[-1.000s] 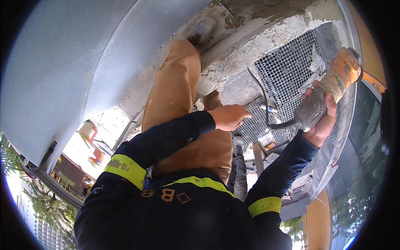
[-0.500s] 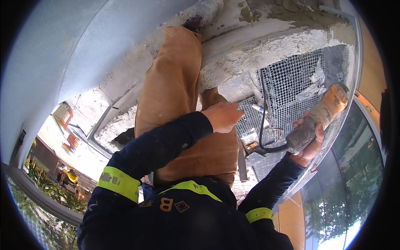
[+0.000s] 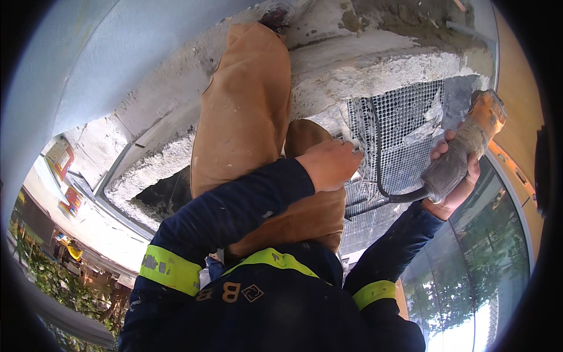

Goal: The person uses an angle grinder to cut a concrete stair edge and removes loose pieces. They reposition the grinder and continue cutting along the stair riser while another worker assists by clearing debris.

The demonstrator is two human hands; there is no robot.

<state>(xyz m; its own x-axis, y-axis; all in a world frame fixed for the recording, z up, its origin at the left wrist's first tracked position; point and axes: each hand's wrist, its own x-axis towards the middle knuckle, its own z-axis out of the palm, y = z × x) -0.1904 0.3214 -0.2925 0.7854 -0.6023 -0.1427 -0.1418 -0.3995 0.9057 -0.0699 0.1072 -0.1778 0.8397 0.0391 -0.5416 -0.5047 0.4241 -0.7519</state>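
Note:
My right hand (image 3: 456, 182) is wrapped round the dark rear part of a dusty orange and grey corded power tool (image 3: 469, 139). The tool is tilted, its orange end pointing up and away to the right. From its near end a black cord (image 3: 380, 170) loops left and up over the perforated grey panels. My left hand (image 3: 331, 165) is closed, its fingers curled in beside my right knee. Whatever those fingers hold, if anything, I cannot make out. The two hands are well apart.
My legs in brown trousers (image 3: 243, 100) straddle a rough broken concrete edge (image 3: 375, 82). Perforated grey panels (image 3: 404, 111) lie below on the right. A dark hole (image 3: 167, 193) opens at left. Glass panes (image 3: 481, 234) stand at right, and a smooth pale surface (image 3: 76, 70) rises far left.
My right hand has carried the power tool a little to the right and up. My left hand has shifted slightly right, still closed. The whole view has moved somewhat.

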